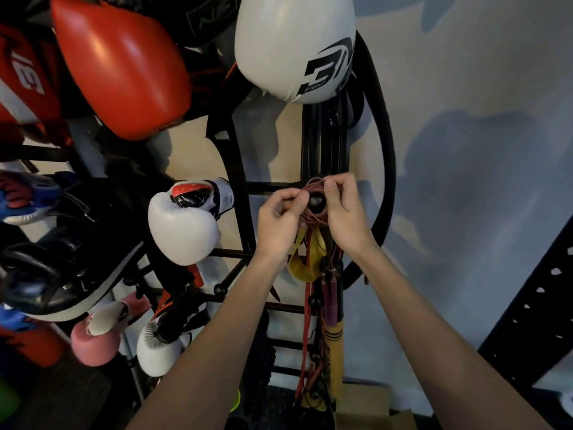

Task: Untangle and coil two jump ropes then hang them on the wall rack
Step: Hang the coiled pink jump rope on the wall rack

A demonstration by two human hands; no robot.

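Both hands work at one peg [317, 202] on the wall rack [245, 169]: the left hand [279, 220] and right hand [345, 212] each pinch the coiled red jump rope [314, 185] looped round that black knob. Its purple handles [329, 301] dangle below, beside a yellow strap [302, 265]. If either pinch slackens early, I judge the loops could slide off and tangle. One coil shows; a second rope I cannot pick out.

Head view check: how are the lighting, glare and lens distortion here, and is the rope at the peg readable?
Head view: dim overall, with soft shadows on the wall; glare streaks on the red glove; wide-angle bending curves the rack bars; the reddish coiled rope around the black peg knob is readable, pinched by left hand and right hand.
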